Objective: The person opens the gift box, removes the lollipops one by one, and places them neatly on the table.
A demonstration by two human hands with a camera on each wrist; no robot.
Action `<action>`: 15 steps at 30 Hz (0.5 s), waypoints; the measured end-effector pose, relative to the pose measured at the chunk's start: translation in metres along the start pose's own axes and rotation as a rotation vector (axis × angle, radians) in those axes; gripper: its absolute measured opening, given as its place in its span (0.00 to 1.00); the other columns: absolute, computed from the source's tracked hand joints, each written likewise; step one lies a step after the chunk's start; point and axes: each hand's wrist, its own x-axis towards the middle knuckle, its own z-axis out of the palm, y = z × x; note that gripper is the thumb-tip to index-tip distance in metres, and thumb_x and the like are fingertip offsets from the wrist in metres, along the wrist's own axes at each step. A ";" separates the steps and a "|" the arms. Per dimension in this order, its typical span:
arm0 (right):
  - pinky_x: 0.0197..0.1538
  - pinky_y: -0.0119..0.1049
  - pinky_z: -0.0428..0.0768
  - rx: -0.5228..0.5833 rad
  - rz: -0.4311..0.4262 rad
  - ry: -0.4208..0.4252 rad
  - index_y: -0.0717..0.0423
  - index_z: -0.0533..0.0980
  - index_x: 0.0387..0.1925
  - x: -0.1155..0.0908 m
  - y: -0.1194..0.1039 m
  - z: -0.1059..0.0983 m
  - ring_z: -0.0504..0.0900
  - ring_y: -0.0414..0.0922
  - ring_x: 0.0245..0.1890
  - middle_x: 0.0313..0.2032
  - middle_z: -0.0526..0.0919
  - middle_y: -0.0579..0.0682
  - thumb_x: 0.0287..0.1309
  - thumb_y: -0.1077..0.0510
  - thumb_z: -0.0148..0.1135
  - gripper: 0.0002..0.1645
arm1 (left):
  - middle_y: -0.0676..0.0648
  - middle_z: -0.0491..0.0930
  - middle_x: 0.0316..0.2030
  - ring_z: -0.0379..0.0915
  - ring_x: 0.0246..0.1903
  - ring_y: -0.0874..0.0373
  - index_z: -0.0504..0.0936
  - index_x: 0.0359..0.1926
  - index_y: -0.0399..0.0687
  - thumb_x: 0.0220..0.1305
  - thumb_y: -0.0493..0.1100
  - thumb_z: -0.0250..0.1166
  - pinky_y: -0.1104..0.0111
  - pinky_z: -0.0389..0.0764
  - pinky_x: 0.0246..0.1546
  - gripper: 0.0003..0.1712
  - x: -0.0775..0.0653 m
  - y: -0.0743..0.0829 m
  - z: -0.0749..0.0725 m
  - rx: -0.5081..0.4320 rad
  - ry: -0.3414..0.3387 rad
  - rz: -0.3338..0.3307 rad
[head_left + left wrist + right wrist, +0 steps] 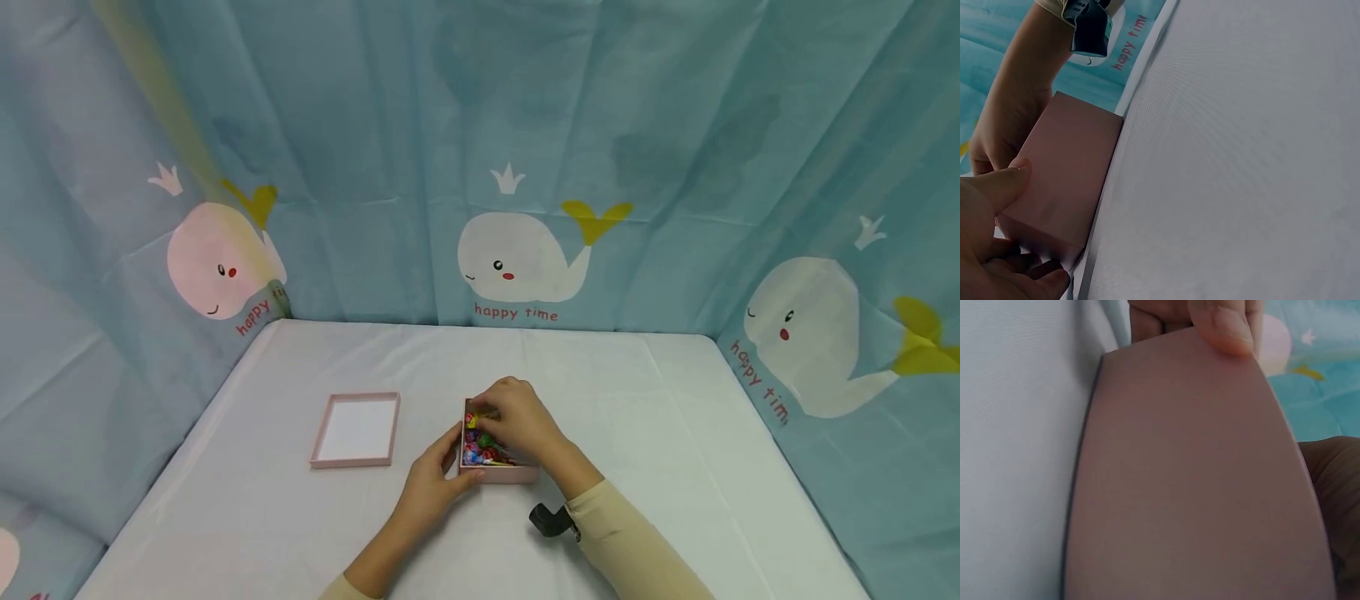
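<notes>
The pink box [510, 475] lay beneath the right hand [517, 419], whose hold on the colourful pieces [477, 454] was unclear, while the left hand [431, 477] gripped its near-left corner.

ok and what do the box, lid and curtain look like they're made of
Box: likely stiff cardboard, smooth matte pink; flat walls, crisp edges, little shine.
Lid: probably the same board, with a matching pink rim and white inside.
Curtain: thin printed cloth or plastic sheet, fairly matte; it hangs in creased folds, and the look leaves it open.

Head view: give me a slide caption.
Left grip holds the pink box while the right grip reaches into its colorful contents.
</notes>
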 end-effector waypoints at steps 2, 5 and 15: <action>0.59 0.45 0.75 -0.018 0.007 -0.007 0.41 0.84 0.45 -0.002 0.000 0.003 0.77 0.41 0.50 0.42 0.86 0.36 0.55 0.48 0.69 0.14 | 0.46 0.61 0.71 0.58 0.69 0.53 0.60 0.72 0.46 0.51 0.52 0.74 0.66 0.68 0.65 0.51 -0.001 -0.002 0.002 -0.017 0.002 -0.002; 0.58 0.46 0.76 -0.046 0.013 -0.017 0.41 0.84 0.46 -0.003 -0.002 0.007 0.78 0.42 0.50 0.42 0.86 0.38 0.55 0.48 0.70 0.15 | 0.47 0.60 0.71 0.58 0.69 0.53 0.59 0.72 0.47 0.52 0.51 0.74 0.68 0.69 0.64 0.50 -0.002 -0.003 0.003 -0.036 0.005 -0.022; 0.58 0.43 0.78 -0.091 0.050 -0.053 0.42 0.84 0.47 0.000 -0.008 0.010 0.79 0.42 0.51 0.43 0.86 0.39 0.54 0.49 0.70 0.18 | 0.48 0.59 0.71 0.58 0.69 0.55 0.59 0.72 0.51 0.54 0.49 0.73 0.70 0.69 0.64 0.48 -0.002 -0.003 0.002 -0.059 0.002 -0.013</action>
